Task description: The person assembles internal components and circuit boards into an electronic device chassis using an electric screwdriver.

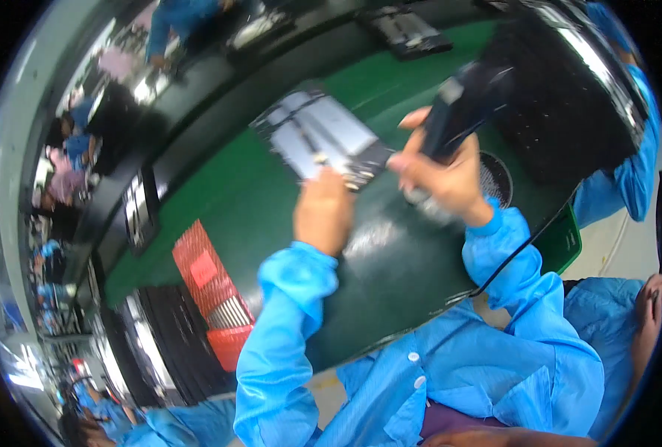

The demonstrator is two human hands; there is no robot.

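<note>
A flat panel assembly, with silvery-white plates (333,119) and a dark border, lies at an angle on the green bench top ahead of me. My left hand (323,212) is at its near edge, fingers curled together over the rim; what they pinch is too small and blurred to tell. My right hand (450,175) is wrapped round a dark handheld device (461,108), raised to the right of the panel. Motion blur hides the device's kind. A pale, shiny shape below the right palm is too smeared to name.
A tall black stack (558,97) stands at right, beside a round mesh dish (497,179) and a green bin (565,242). A red bubble-wrap pouch (204,261) and upright black trays (178,335) are at left. A thin cable (528,242) crosses my right sleeve. Other people sit nearby.
</note>
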